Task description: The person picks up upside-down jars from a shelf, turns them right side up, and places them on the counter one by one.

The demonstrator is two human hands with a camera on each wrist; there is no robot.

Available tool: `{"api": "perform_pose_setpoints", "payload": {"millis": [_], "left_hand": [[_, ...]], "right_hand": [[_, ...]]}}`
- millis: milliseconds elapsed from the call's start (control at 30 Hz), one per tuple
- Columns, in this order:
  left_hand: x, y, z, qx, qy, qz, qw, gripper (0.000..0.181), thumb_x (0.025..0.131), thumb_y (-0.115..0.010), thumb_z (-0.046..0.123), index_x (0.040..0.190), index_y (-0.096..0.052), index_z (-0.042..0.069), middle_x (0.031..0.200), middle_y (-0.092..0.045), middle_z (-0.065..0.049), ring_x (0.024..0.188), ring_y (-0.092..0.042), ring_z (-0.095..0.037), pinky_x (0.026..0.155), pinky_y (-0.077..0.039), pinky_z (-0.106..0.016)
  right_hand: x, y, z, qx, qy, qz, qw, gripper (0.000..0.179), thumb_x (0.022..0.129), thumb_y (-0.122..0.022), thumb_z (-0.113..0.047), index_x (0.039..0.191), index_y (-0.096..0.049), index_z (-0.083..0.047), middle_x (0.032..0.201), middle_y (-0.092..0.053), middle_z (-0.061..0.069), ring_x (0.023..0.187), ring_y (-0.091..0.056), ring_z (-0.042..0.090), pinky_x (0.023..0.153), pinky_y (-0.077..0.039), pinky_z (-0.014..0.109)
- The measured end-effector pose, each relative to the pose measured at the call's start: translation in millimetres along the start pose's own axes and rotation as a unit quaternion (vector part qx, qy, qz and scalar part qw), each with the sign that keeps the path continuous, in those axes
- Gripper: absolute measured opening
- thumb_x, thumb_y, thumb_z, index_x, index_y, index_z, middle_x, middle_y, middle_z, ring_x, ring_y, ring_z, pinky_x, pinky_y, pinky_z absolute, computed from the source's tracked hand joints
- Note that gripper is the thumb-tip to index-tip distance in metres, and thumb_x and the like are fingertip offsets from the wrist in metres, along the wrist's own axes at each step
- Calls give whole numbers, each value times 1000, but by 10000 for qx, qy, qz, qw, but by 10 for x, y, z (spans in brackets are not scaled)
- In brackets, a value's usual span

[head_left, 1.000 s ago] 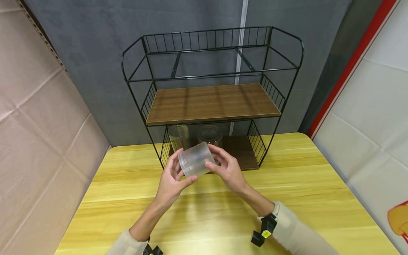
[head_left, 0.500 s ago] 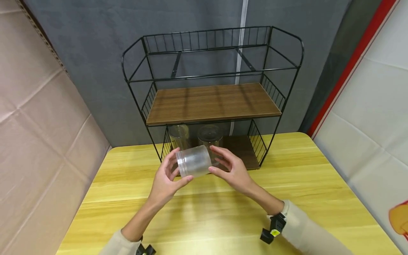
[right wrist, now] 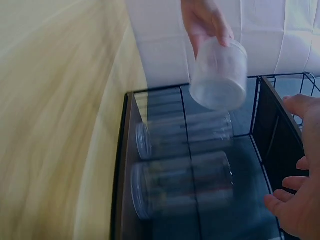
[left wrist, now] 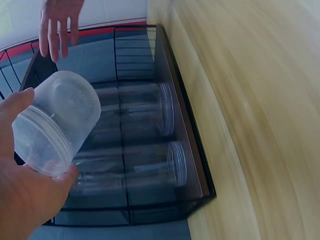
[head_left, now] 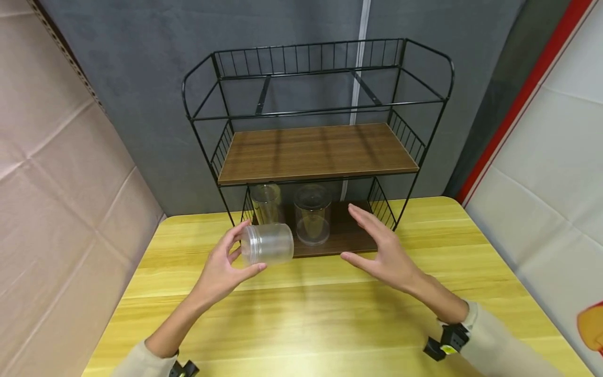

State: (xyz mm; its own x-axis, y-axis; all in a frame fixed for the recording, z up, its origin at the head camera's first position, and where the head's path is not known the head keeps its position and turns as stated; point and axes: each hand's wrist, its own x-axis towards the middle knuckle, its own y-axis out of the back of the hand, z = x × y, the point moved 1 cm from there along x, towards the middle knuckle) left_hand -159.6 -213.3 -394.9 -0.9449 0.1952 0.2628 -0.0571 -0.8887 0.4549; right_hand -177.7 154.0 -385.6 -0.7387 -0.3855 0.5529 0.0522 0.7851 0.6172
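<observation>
A frosted clear plastic jar [head_left: 272, 244] lies sideways in the air in front of the rack, its ridged end toward the left. My left hand [head_left: 221, 272] grips that ridged end, with thumb below and fingers behind. In the left wrist view the jar [left wrist: 75, 102] tilts away from the thumb. My right hand [head_left: 387, 257] is apart from the jar, its fingers extended and thumb spread, in front of the rack's lower right side. Two taller clear jars, a left one [head_left: 266, 201] and a right one [head_left: 313, 220], stand upright on the lower shelf [head_left: 347, 230].
A black wire rack [head_left: 316, 111] stands at the back of the yellow wood-grain table [head_left: 320, 314]. Its brown middle shelf [head_left: 315, 152] hangs over the jars, and its top tier is only an open frame. A grey curtain [head_left: 155, 104] backs it; pale panels flank both sides.
My right hand has let go of the jar and drawn away to the right. My left hand has carried the jar left and slightly down, turning it closer to level.
</observation>
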Motion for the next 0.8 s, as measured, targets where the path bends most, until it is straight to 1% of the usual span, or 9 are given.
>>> {"api": "perform_pose_setpoints", "payload": {"millis": [100, 167, 300, 367, 433, 533, 633, 733, 800], "left_hand": [[-16, 60, -27, 399, -80, -71, 9991, 99, 80, -96, 19, 162, -40, 13, 161, -45, -8, 146, -46, -31, 114, -47, -45], [-27, 94, -46, 654, -144, -163, 9976, 100, 79, -97, 20, 162, -41, 13, 159, -47, -10, 147, -45, -33, 113, -49, -46], [-48, 155, -77, 1111, -316, -404, 9925, 100, 76, -98, 17, 160, -44, 11, 152, -53, -13, 145, -48, -38, 110, -52, -48], [-56, 180, -90, 1340, -419, -490, 9889, 100, 74, -99, 15, 159, -46, 8, 148, -56, -14, 139, -53, -38, 107, -54, -49], [-62, 204, -103, 1604, -566, -551, 9839, 98, 73, -99, 15, 156, -49, 5, 145, -59, -16, 132, -59, -38, 104, -57, -52], [-73, 234, -132, 2033, -806, -620, 9738, 96, 71, -100, 18, 153, -52, 2, 140, -62, -17, 121, -64, -37, 98, -60, -55], [-95, 267, -165, 2339, -954, -729, 9648, 95, 70, -100, 20, 151, -54, 0, 137, -64, -18, 115, -66, -37, 91, -61, -54], [-116, 294, -195, 2497, -960, -848, 9598, 95, 70, -100, 21, 151, -54, 0, 136, -65, -18, 113, -67, -37, 86, -63, -51], [-119, 307, -213, 2573, -959, -916, 9572, 95, 70, -100, 20, 150, -54, -1, 135, -64, -18, 112, -68, -38, 85, -64, -50]], "right_hand": [[-51, 141, 29, -239, 62, 84, 9997, 99, 81, -92, -13, 165, -40, -12, 167, -41, 12, 152, -42, 36, 117, -44, 58], [-83, 233, 52, -405, 93, 209, 9989, 98, 81, -92, -15, 164, -41, -13, 167, -41, 11, 152, -41, 36, 122, -42, 49], [-119, 413, 96, -643, 345, 642, 9953, 88, 92, -84, -44, 162, -44, -9, 164, -45, 14, 150, -44, 34, 124, -33, 25], [-115, 502, 113, -769, 537, 935, 9912, 87, 96, -73, -58, 160, -46, -5, 161, -48, 17, 149, -46, 33, 123, -31, 19], [-100, 591, 128, -897, 667, 1217, 9863, 90, 96, -65, -66, 158, -48, -3, 159, -51, 20, 147, -48, 29, 123, -32, 18], [-72, 716, 163, -1080, 759, 1612, 9781, 92, 96, -66, -67, 157, -49, -1, 156, -54, 21, 143, -53, 23, 119, -35, 15], [-43, 833, 213, -1140, 714, 1925, 9720, 93, 95, -66, -69, 156, -51, -2, 156, -54, 20, 137, -56, 21, 114, -38, 13], [-5, 944, 280, -1162, 570, 2092, 9693, 95, 93, -67, -71, 157, -50, -4, 157, -52, 19, 128, -59, 31, 112, -38, 12], [26, 1017, 325, -1132, 363, 2055, 9714, 94, 92, -72, -66, 160, -47, -6, 160, -50, 17, 125, -59, 38, 112, -38, 11]]}}
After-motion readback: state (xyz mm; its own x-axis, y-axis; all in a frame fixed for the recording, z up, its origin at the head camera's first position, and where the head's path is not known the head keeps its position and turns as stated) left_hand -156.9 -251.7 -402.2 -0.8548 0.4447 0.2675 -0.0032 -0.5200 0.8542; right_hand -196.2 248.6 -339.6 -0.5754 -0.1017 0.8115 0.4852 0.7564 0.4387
